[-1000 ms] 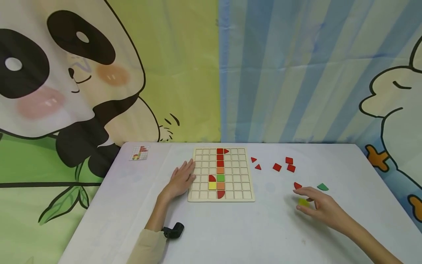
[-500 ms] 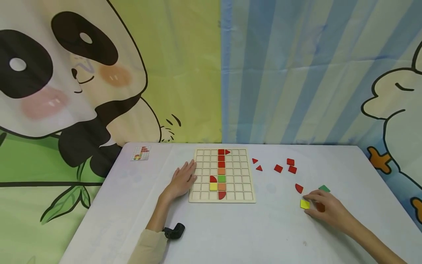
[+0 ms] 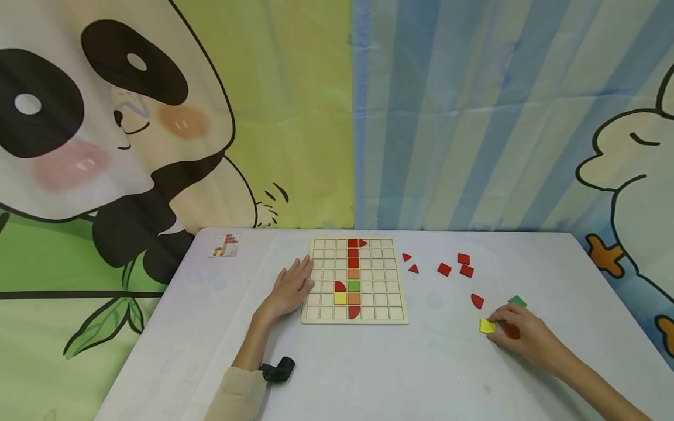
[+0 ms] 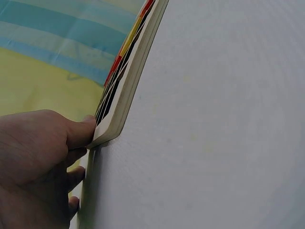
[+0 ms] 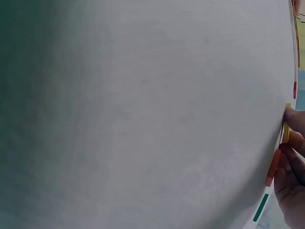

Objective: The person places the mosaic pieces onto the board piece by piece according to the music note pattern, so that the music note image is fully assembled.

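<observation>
My right hand [image 3: 521, 333] pinches a yellow square tile [image 3: 485, 326] between thumb and forefinger at the right of the table. An orange tile [image 5: 273, 168] lies beneath that hand's curled fingers. Just behind the hand is a green tile [image 3: 518, 300], partly covered by it. A red quarter-round tile [image 3: 477, 301] lies a little farther off. My left hand [image 3: 289, 287] rests with fairly straight fingers at the left edge of the pale grid board [image 3: 380, 321]; its thumb [image 4: 81, 132] touches the board's corner. Red, orange, green and yellow tiles sit in the board's cells.
Several loose red squares [image 3: 444, 269] and two red triangles [image 3: 413, 269] lie right of the board. A small card with a coloured pattern [image 3: 224, 245] lies at the table's back left. A printed cloth [image 3: 295, 117] hangs behind the white table [image 3: 368, 374].
My right hand has come down onto the yellow square tile and taken it between thumb and forefinger. My left hand stays at the board's edge.
</observation>
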`<state>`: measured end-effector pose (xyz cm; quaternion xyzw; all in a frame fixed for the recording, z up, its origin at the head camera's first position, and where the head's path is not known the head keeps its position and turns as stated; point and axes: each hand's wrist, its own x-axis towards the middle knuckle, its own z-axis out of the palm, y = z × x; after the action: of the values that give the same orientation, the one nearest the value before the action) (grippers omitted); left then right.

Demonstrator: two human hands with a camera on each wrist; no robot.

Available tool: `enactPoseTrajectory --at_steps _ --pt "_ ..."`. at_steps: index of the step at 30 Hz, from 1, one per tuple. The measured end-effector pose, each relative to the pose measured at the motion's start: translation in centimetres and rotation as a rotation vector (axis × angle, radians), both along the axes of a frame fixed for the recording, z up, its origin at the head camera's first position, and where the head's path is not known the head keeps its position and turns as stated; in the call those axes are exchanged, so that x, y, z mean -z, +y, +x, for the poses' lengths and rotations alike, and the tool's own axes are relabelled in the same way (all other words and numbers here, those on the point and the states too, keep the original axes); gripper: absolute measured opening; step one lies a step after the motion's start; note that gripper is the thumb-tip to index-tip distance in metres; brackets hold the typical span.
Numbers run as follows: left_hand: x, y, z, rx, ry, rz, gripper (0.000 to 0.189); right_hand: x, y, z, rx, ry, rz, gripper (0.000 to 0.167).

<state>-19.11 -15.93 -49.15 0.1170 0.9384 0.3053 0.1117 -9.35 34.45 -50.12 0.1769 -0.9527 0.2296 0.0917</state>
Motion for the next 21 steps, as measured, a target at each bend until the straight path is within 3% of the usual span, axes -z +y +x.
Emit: enactPoseTrajectory --at_steps 4,7,12,21 --pt "0.3 -0.1 0.1 0.003 0.001 -0.013 0.059 -0.6 -1.0 -0.2 0.031 -0.084 -0.018 0.034" --pt "0.5 -0.2 0.1 0.005 0.001 -0.02 0.059 -1.2 -2.3 -0.4 0.01 -0.083 -0.075 0.032" --pt "0.4 -0.3 0.0 0.009 0.004 -0.024 0.059 -2.1 -5.8 -1.3 -0.083 -0.017 -0.145 0.031" --pt "0.5 -0.2 -0.2 0.006 0.009 -0.028 0.06 -3.8 -14.6 -3.4 -0.292 -0.091 -0.247 0.027"
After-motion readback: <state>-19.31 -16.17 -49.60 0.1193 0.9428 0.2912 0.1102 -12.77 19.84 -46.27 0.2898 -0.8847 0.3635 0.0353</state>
